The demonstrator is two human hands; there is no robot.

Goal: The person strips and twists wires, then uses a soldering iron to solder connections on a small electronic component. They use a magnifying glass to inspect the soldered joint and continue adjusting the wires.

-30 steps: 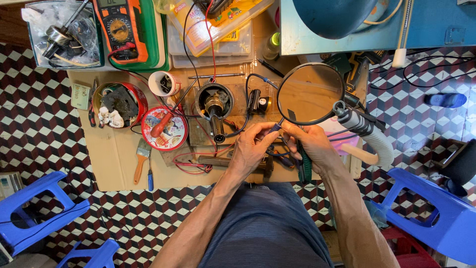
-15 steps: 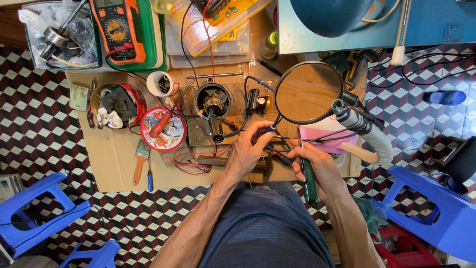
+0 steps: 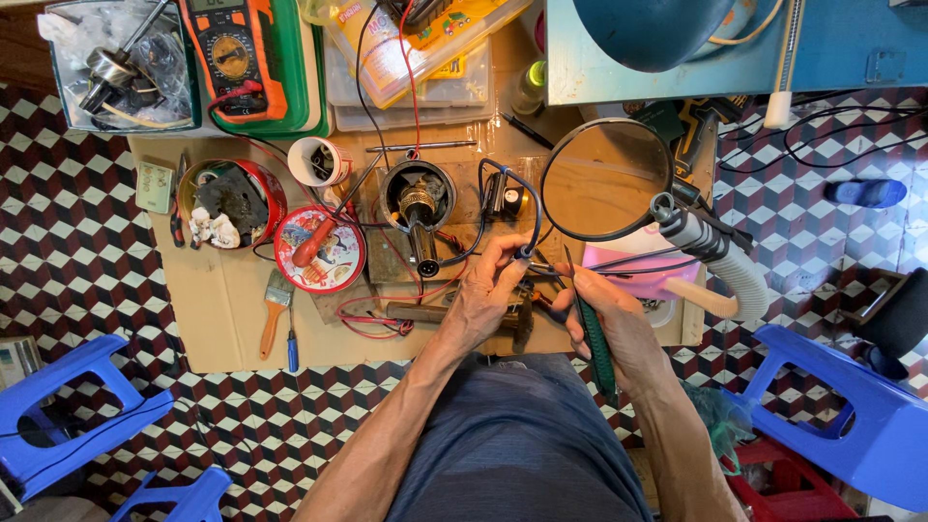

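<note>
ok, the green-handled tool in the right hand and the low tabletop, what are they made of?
Green-handled tool in the right hand: dark green grip, looks like matte rubber or plastic with a ribbed texture; its thin dark tip looks like metal. Low tabletop: tan and dull, with a crease and worn edges, so probably cardboard laid over the top.

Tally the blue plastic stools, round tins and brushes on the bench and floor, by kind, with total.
Blue plastic stools: 3
Round tins: 2
Paintbrush: 1
Total: 6
</note>
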